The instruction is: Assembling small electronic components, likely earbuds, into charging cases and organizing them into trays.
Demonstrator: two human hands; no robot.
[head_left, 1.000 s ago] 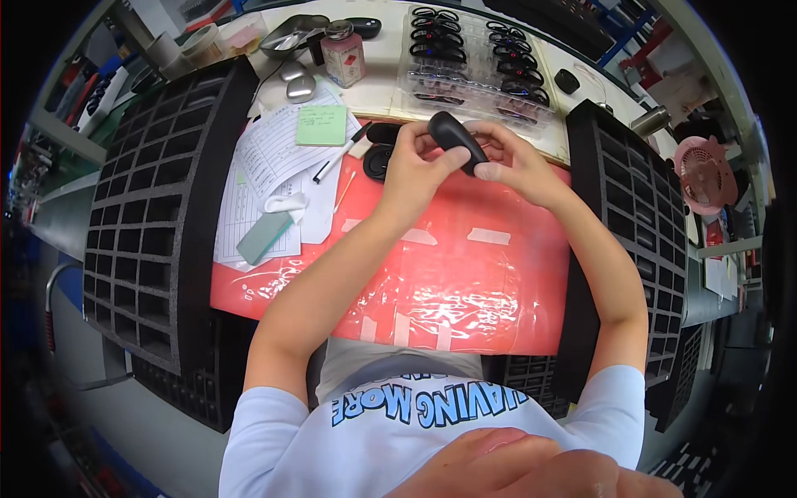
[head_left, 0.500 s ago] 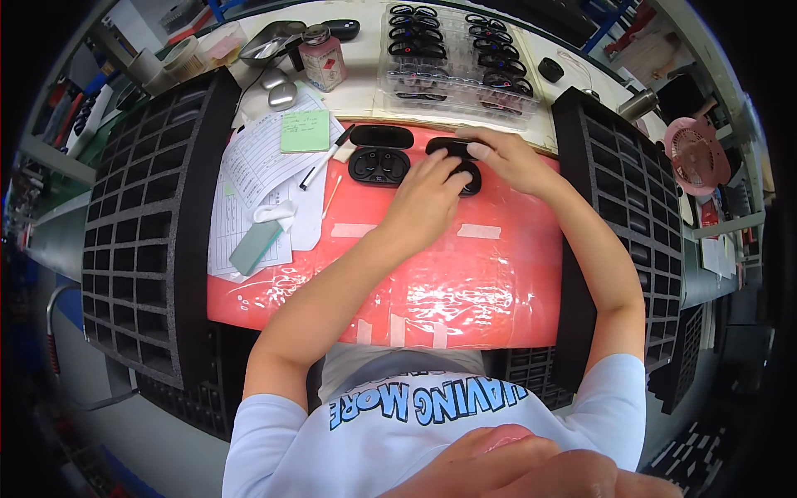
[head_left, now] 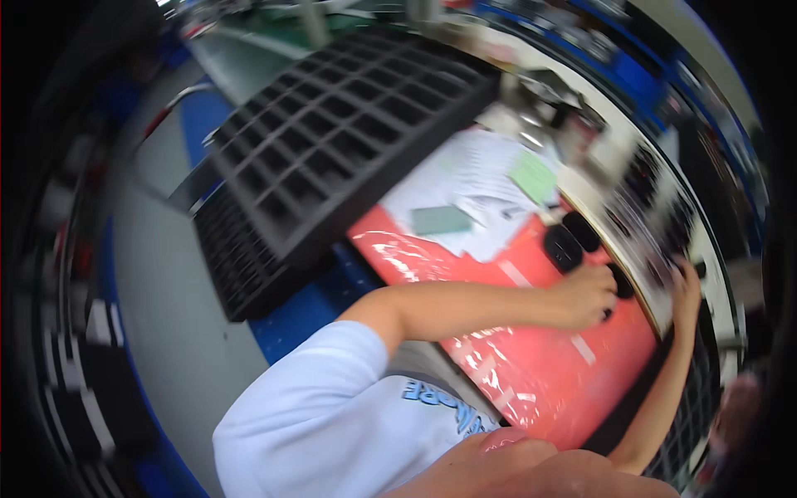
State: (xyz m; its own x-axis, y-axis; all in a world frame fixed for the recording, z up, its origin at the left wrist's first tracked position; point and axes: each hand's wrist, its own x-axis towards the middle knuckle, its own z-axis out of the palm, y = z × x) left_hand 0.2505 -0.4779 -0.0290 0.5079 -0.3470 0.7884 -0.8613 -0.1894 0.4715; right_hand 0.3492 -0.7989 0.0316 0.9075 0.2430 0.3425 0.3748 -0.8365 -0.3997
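Note:
My left hand (head_left: 585,296) is curled over an open black earphone charging case (head_left: 621,280), covering most of its lower half; the lid shows beyond my fingers. Beside it, an identical case stands open, its base (head_left: 563,249) nearest my hand and its lid (head_left: 580,231) folded back. My right hand (head_left: 686,289) is at the clear plastic tray (head_left: 643,228) of black ear-hook earphones, beyond the red mat's edge. Motion blur smears its fingers, and whether they hold an earphone cannot be made out.
A large black compartmented foam tray (head_left: 340,124) stands left of the red mat (head_left: 531,365). Papers (head_left: 465,170), a green notepad (head_left: 534,176) and a grey-green block (head_left: 441,220) lie at the mat's far left. Another dark compartmented tray (head_left: 693,390) sits by my right forearm.
The whole view has swung and tilted to the left, with blur. My right hand has left the case and reached to the earphone tray. My left hand stays at the case.

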